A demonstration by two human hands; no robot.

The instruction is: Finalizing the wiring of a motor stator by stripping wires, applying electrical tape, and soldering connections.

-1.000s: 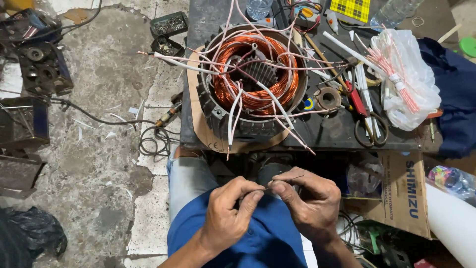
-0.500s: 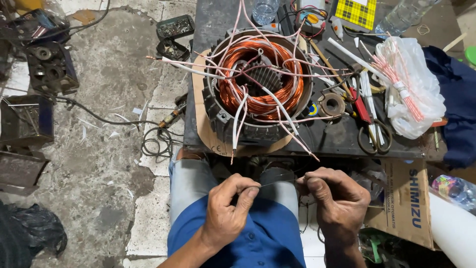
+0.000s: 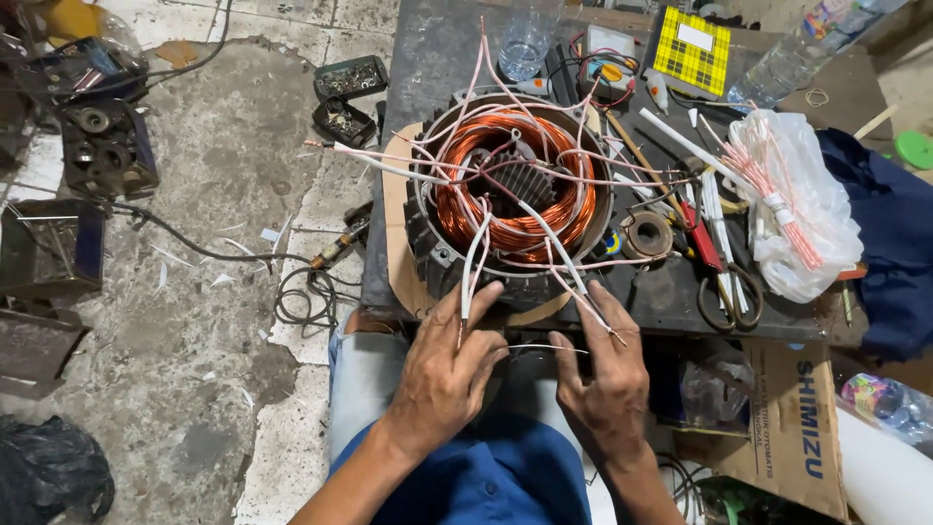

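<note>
Stretching thin wire [image 3: 544, 347] between left hand [image 3: 449, 374], right hand [image 3: 607, 384], beside stator [image 3: 513, 194] edge

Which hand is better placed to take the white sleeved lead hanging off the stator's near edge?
Left. The left hand already has its fingertips at the white sleeved lead below the stator; the right hand sits further right, by other leads.
</note>
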